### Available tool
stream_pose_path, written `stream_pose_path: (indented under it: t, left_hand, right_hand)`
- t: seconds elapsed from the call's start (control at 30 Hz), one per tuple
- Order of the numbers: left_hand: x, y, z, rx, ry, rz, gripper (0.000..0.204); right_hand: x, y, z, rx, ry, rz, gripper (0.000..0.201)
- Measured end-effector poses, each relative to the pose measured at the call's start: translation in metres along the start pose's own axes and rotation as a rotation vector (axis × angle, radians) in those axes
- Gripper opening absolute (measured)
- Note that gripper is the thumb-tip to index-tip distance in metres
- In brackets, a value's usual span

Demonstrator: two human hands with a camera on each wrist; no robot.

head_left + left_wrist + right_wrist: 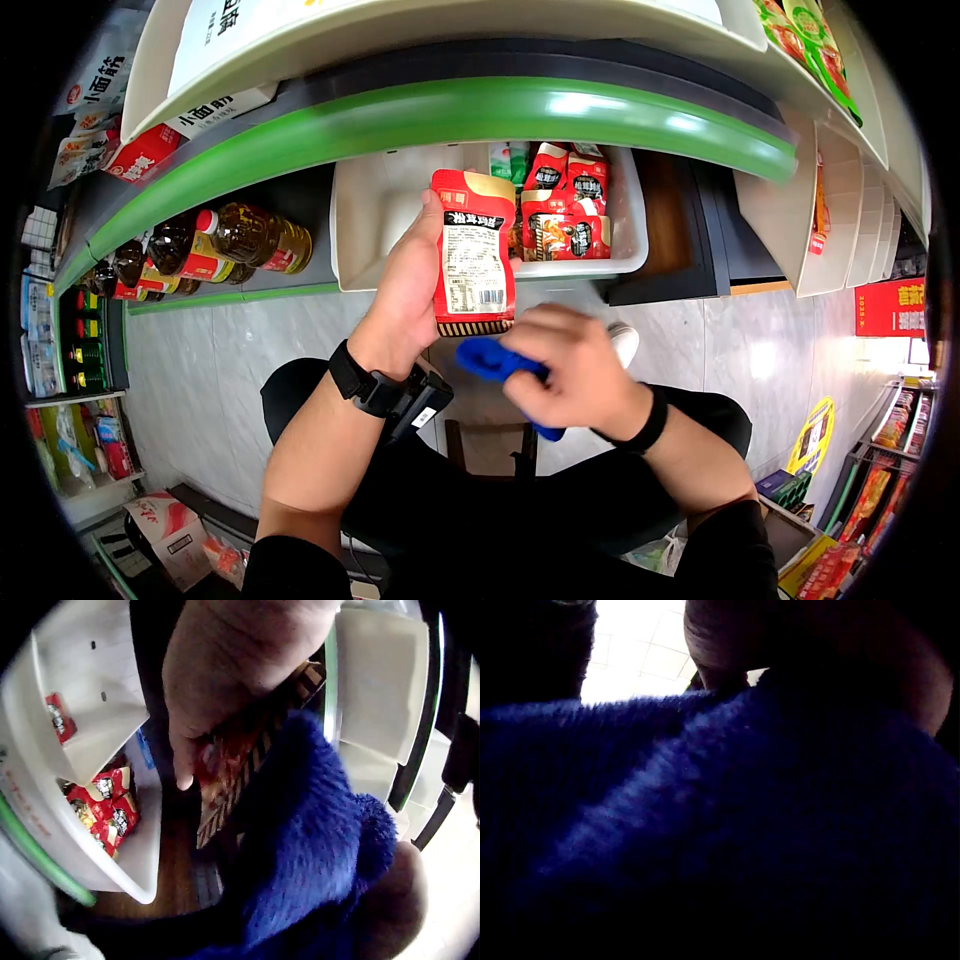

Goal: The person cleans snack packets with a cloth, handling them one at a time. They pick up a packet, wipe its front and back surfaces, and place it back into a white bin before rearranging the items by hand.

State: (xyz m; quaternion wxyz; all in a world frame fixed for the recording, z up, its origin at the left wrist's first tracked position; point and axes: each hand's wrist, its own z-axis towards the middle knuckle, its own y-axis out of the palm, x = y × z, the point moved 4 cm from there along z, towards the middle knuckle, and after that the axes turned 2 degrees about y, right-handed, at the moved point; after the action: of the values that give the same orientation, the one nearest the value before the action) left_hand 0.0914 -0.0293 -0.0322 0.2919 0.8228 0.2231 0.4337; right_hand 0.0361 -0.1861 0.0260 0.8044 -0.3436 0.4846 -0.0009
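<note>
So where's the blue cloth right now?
In the head view, the blue cloth is bunched in the right hand, just below the red snack packet that the left hand holds before the white bin.

A green-edged shelf (300, 262) carries a white bin (365, 215) of red packets (565, 205) beside oil bottles (250, 238).

red snack packet (474, 252) upright, held | blue cloth (497, 362) bunched below it
</note>
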Motion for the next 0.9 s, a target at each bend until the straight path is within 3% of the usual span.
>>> stream_pose_path:
  t: [0.07,0.2,0.27,0.33,0.47,0.53,0.67,0.77,0.87,0.9]
  left_hand:
    - [0.001,0.002,-0.002,-0.009,0.006,0.004,0.071]
    - [0.000,0.013,-0.008,-0.015,-0.025,0.031,0.064]
    - [-0.003,0.017,-0.008,-0.013,-0.025,-0.026,0.063]
    - [-0.010,0.008,-0.002,-0.013,0.005,-0.039,0.063]
    - [-0.004,0.000,-0.004,0.033,-0.008,0.039,0.057]
    - [-0.002,0.004,0.002,0.048,0.070,-0.026,0.054]
    - [0.000,0.002,0.003,0.121,0.101,-0.006,0.053]
    - [-0.001,-0.006,0.000,0.149,0.041,0.199,0.061]
    - [-0.010,0.017,-0.003,0.115,0.286,0.266,0.064]
    - [-0.017,0.024,-0.006,0.053,0.276,0.229,0.062]
  right_hand:
    - [0.004,-0.024,0.004,0.054,0.089,0.000,0.016]
    - [0.020,-0.037,0.010,0.344,0.117,-0.018,0.025]
    - [0.025,-0.021,0.010,0.239,0.033,-0.226,0.026]
    - [0.023,-0.002,0.003,0.158,0.037,-0.239,0.025]
    - [0.017,0.019,-0.008,-0.089,0.134,-0.065,0.020]
    - [0.021,0.026,-0.008,-0.297,0.161,-0.011,0.015]
    - [0.018,-0.002,0.000,-0.065,0.230,-0.032,0.017]
    - [0.014,-0.012,0.003,-0.070,0.316,-0.239,0.033]
    - [0.018,0.001,0.000,-0.137,0.374,-0.213,0.045]
    - [0.024,0.005,-0.001,-0.166,0.386,-0.181,0.048]
